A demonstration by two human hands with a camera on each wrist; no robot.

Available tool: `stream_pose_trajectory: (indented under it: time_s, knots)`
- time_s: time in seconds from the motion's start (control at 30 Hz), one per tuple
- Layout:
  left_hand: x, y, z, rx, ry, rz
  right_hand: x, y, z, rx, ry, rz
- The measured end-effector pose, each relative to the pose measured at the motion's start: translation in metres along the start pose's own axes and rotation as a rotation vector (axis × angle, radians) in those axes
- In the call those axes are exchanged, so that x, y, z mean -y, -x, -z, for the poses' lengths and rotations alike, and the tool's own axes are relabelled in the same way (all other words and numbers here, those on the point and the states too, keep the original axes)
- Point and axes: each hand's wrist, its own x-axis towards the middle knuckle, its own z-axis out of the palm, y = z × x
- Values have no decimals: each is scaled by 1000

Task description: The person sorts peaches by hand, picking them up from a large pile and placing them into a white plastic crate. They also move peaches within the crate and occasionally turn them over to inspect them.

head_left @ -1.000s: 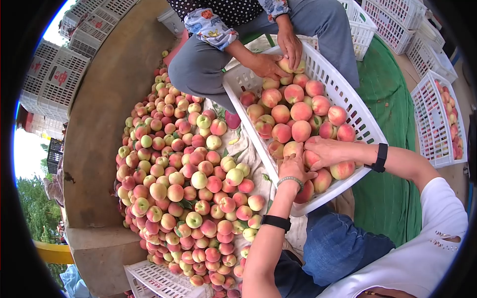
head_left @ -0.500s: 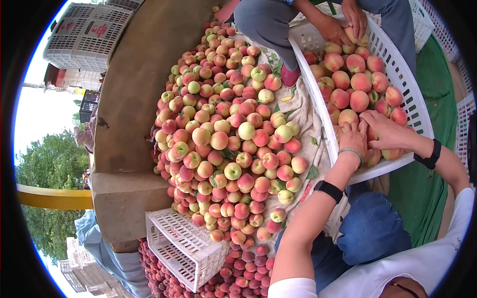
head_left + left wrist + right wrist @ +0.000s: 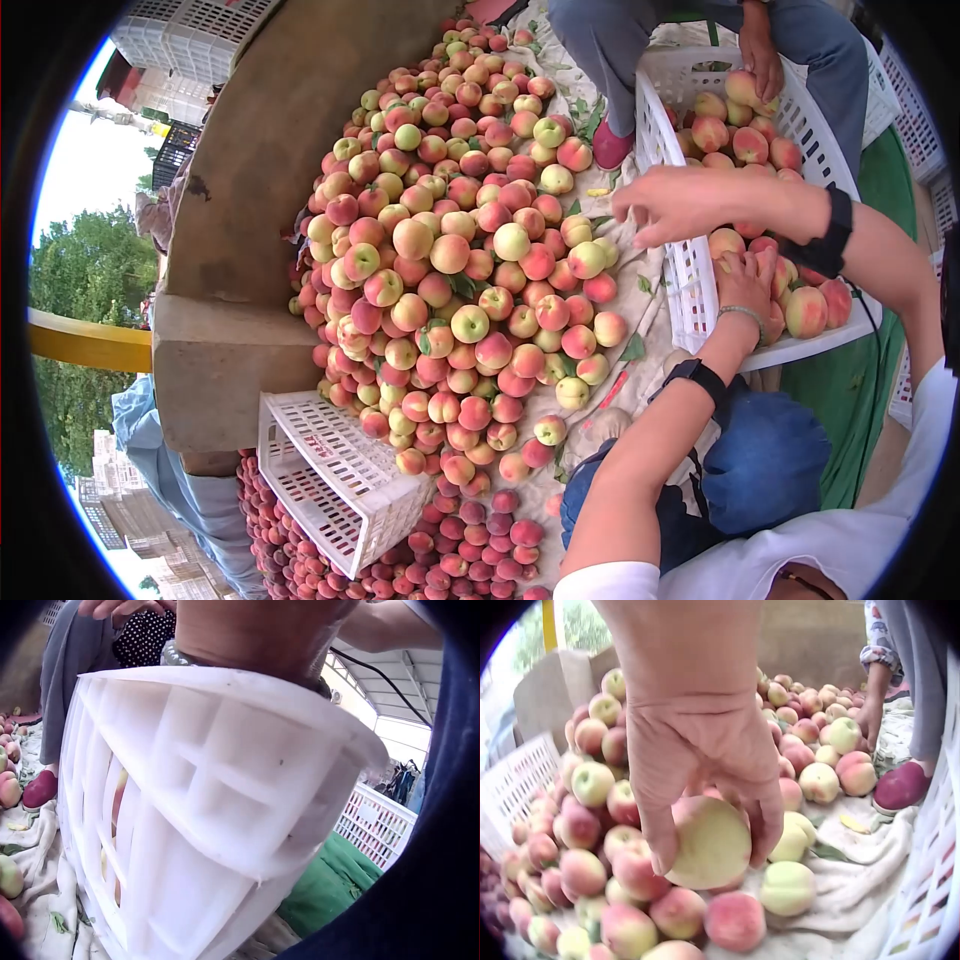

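In the head view, my left hand [image 3: 745, 285] rests on peaches at the near end of a white slatted crate [image 3: 690, 300]. Its fingers lie over the fruit, and a peach [image 3: 806, 312] sits to their right. My right hand [image 3: 670, 205] is past the crate's left rim, above the cloth beside a big heap of peaches [image 3: 450, 253]. The right wrist view shows a pale yellow peach [image 3: 709, 844] gripped between its thumb and fingers. From the left wrist camera, the crate wall [image 3: 225, 757] fills the middle and hides the left fingers.
Opposite me another person's hand [image 3: 763, 60] touches a peach in the crate's far end. An overturned white crate [image 3: 345, 450] lies by darker red peaches [image 3: 470, 545]. A concrete wall [image 3: 270, 170] bounds the heap, and green cloth [image 3: 840, 400] lies right of the crate.
My right hand has left the crate's fruit and swung left over its rim toward the heap. My left hand stays among the crate's peaches. The head view has shifted toward the heap.
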Motion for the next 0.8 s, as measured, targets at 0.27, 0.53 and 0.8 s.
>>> stream_pose_trajectory:
  time_s: [0.27,0.53,0.8]
  knots:
    - [7,11,-39,-174,1070,-131,-51,-144,-151,142,316,-386]
    - [4,17,11,-73,398,28,-81,-174,-210,140,505,-371]
    - [-6,-5,-17,-76,426,40,-55,-167,-136,473,-8,8]
